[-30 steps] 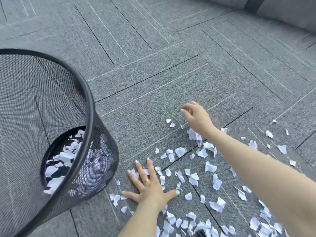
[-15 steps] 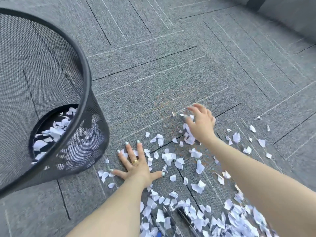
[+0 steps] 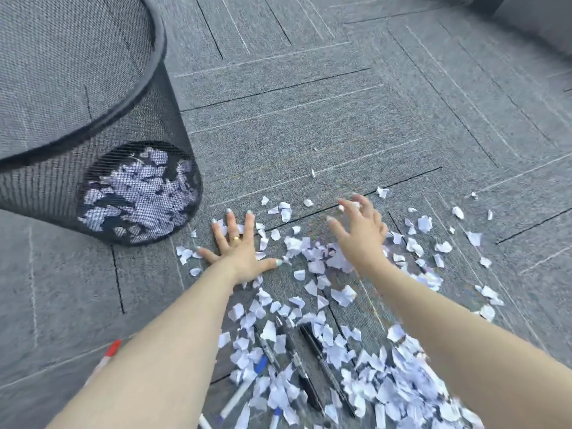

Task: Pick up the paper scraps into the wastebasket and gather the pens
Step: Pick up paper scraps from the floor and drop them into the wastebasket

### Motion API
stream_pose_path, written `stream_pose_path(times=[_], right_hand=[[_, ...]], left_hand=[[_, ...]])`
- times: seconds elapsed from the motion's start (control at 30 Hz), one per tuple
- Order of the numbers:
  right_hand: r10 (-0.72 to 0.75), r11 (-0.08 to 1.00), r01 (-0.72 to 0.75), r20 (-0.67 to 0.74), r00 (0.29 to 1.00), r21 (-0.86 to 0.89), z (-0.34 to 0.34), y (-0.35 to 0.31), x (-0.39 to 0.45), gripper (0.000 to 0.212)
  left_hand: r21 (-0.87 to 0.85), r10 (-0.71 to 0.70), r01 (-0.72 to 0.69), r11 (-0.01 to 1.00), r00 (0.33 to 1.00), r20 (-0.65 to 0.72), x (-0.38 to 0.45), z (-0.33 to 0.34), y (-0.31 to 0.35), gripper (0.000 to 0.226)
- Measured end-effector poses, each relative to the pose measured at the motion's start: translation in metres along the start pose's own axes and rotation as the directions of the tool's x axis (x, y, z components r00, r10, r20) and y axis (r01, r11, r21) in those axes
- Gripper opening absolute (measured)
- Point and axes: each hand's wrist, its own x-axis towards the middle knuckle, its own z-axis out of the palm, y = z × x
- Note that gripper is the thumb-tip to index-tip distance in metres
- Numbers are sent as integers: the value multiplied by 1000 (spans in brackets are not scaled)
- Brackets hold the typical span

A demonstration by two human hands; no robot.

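White paper scraps (image 3: 315, 267) lie scattered over the grey carpet, thickest at the lower right. My left hand (image 3: 240, 247) lies flat on the carpet with fingers spread, a ring on one finger. My right hand (image 3: 360, 232) hovers blurred over the scraps, fingers loosely spread and curved, raking them toward me. A black mesh wastebasket (image 3: 154, 44) stands at the upper left with scraps in its bottom. Among the near scraps lie black pens (image 3: 322, 357), a blue-capped pen (image 3: 244, 382) and a red-capped pen (image 3: 106, 356) beside my left forearm.
Grey carpet tiles (image 3: 309, 97) stretch away beyond the scraps. A dark wall base (image 3: 526, 13) runs along the top right corner.
My right hand has swept back toward me, dragging scraps into a denser pile. The view dropped, bringing the pens into sight. My left hand stays flat on the carpet.
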Motion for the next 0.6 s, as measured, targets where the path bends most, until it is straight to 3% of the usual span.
stream_pose_path(times=[0.1,0.2,0.27,0.33,0.43,0.6], right_hand=[[32,999,-28,145,989,-26,13,7,4,59],[-162,986,168,187,969,-16,37,-3,-35,66],[-299,947,315,196,934,-57,50,-7,-67,71],[-387,909,402,134,912,-109,59,-3,-90,62],[-446,889,437,-39,894,-139,68,4,-97,35],[-521,842,504,-47,852,-190,69,0,-78,22]], left_hand=[[-6,84,-84,996,996,-42,-16,13,-7,88],[-18,180,-181,983,983,-43,-46,34,-12,77],[96,233,-228,969,971,-45,-65,53,-14,78],[239,238,-216,947,969,-66,-74,70,-16,79],[313,202,-148,938,968,-148,-71,79,-11,74],[297,269,-186,937,925,-269,-62,74,6,48]])
